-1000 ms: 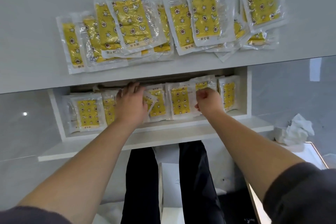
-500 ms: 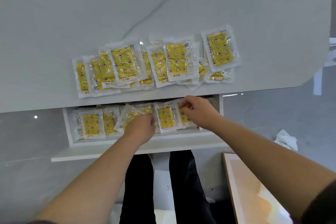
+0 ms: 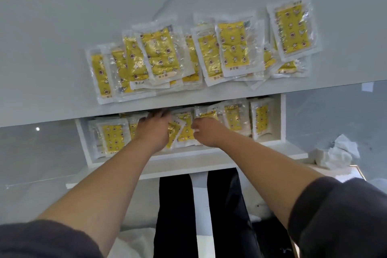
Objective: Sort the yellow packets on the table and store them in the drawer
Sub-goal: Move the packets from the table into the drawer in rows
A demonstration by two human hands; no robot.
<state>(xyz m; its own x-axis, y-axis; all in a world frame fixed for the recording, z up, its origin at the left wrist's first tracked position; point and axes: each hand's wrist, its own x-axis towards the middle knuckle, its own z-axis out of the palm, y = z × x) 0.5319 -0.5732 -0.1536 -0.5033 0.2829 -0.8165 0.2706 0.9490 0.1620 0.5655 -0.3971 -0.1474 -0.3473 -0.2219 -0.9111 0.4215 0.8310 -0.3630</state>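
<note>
In the drawer (image 3: pixel 82 142), a tilted packet (image 3: pixel 182 130) is pinched by the curled fingers of the right hand (image 3: pixel 206 133) and steadied by the flat, straight fingers of the left hand (image 3: pixel 154 131) — seemingly to be squared into the row.

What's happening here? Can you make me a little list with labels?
place: white table with an open drawer under its edge
on table: pile of overlapping yellow packets
in drawer: row of more packets
left hand: flat on the row, fingers straight
right hand: pinching the middle packet
paper: crumpled, white, right of the drawer
</note>
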